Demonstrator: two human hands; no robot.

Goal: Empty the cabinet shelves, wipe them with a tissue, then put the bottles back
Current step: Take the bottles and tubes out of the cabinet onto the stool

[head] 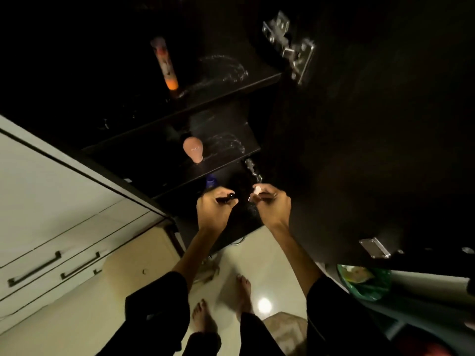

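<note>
left hand (214,208) grips a dark bottle (226,198), right hand (272,202) a white one (257,190); set both upright, well back on the lowest shelf (241,222).

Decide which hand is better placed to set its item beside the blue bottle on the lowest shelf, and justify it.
Left, probably. The left hand, holding a small black bottle, is just below the blue bottle. The right hand, holding a small white bottle, is farther right.

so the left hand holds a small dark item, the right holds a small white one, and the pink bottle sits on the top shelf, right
Not quite. The head view shows the pink bottle on the middle shelf; the top shelf holds the orange bottle. The left hand holds a dark item and the right hand a white one.
</note>
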